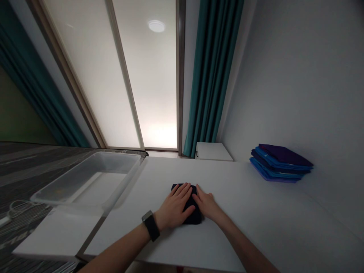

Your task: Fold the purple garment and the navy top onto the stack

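Observation:
A small dark folded cloth (193,218) lies on the white table, partly covered by my hands. My left hand (179,204), with a black watch (151,226) on its wrist, rests flat on top of the cloth, fingers stretched out and thumb apart. Along the cloth's right edge is my right hand (207,203), its thumb and forefinger apart and touching the fabric. The right hand's other fingers are partly hidden. Neither hand grips the cloth.
A stack of folded blue and purple cloths (280,163) sits at the right by the wall. At the left stands a clear plastic bin (119,189), near a white cable (21,206). Behind the white table (136,242) are a small white cabinet (214,151) and teal curtains (216,76).

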The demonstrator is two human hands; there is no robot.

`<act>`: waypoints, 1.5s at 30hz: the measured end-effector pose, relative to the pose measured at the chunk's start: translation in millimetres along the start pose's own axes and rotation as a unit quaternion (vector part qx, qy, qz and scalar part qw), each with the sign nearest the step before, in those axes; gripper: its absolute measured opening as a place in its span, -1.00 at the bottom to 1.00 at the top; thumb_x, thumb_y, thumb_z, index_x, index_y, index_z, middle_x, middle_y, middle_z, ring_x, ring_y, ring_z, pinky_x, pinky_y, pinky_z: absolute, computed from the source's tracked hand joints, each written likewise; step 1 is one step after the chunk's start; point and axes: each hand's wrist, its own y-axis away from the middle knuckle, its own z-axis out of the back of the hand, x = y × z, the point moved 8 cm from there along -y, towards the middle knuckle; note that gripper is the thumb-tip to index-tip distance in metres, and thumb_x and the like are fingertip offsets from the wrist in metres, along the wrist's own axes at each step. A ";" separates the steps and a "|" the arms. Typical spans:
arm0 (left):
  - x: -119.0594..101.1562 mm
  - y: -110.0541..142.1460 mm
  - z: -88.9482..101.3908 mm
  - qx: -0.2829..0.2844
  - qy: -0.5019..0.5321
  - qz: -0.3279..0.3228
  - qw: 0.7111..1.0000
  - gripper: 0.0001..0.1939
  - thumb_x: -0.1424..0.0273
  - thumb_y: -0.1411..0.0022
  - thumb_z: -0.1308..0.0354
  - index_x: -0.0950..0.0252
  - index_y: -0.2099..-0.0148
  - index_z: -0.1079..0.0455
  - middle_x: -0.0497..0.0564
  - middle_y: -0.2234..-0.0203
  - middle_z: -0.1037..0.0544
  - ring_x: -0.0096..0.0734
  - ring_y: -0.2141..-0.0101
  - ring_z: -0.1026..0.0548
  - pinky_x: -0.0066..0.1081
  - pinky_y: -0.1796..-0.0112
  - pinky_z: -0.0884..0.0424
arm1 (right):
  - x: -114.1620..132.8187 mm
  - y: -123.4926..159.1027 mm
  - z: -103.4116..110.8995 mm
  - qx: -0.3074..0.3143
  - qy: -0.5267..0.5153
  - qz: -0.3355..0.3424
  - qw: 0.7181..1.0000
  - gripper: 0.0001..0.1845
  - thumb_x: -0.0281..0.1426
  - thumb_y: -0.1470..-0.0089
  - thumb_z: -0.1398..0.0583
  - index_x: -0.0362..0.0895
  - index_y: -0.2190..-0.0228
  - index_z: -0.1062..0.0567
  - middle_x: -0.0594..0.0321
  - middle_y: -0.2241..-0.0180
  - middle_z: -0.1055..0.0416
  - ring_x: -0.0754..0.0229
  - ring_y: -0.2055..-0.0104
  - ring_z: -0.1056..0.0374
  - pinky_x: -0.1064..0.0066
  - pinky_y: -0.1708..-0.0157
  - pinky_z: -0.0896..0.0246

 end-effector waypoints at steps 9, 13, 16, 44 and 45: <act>-2.4 -6.6 -17.3 -0.026 -0.053 0.009 0.998 -0.20 0.08 -0.22 -0.09 0.37 -0.37 0.00 0.18 -0.32 -0.10 -0.09 -0.32 -0.01 -0.09 -0.28 0.12 | -6.0 1.5 5.1 -0.010 -0.077 -0.033 0.996 -0.47 -0.36 -0.22 -0.04 -0.19 -0.20 -0.21 0.11 0.20 -0.56 0.11 0.15 -0.46 0.36 0.13 -0.21; -2.6 -4.7 -19.1 -0.030 -0.063 0.010 0.998 -0.22 0.06 -0.25 -0.05 0.38 -0.37 0.00 0.19 -0.33 -0.08 -0.09 -0.32 0.00 -0.09 -0.28 0.13 | -7.7 1.0 4.8 -0.026 -0.098 -0.039 0.994 -0.48 -0.36 -0.20 -0.06 -0.18 -0.18 -0.25 0.20 0.37 -0.55 0.14 0.32 -0.45 0.39 0.28 -0.22; -2.1 -4.5 -18.4 -0.027 -0.059 -0.003 0.998 -0.21 0.04 -0.26 -0.03 0.37 -0.37 0.01 0.20 -0.33 -0.08 -0.09 -0.32 0.00 -0.07 -0.28 0.13 | -10.1 0.4 4.8 -0.039 -0.121 -0.033 0.991 -0.46 -0.37 -0.18 -0.07 -0.21 -0.18 -0.25 0.26 0.47 -0.50 0.15 0.40 -0.41 0.40 0.34 -0.20; -41.5 6.9 -25.2 -0.145 -0.108 0.117 0.977 -0.36 0.13 -0.31 0.02 0.47 -0.28 -0.19 0.30 -0.28 -0.18 0.06 -0.30 -0.05 0.07 -0.24 0.03 | 7.1 -4.6 48.1 -0.169 -0.054 0.140 0.974 -0.70 -0.37 -0.21 -0.03 -0.12 0.06 -0.42 0.10 0.11 -0.40 0.10 0.04 -0.31 0.20 -0.04 -0.20; -42.3 7.2 -24.0 -0.141 -0.101 0.106 0.979 -0.38 0.17 -0.30 0.01 0.45 -0.28 -0.19 0.28 -0.28 -0.18 0.03 -0.30 -0.05 0.05 -0.24 0.02 | 4.1 -8.6 47.2 -0.173 -0.035 0.114 0.978 -0.70 -0.35 -0.20 -0.05 -0.13 0.06 -0.42 0.09 0.14 -0.41 0.08 0.07 -0.32 0.20 -0.02 -0.21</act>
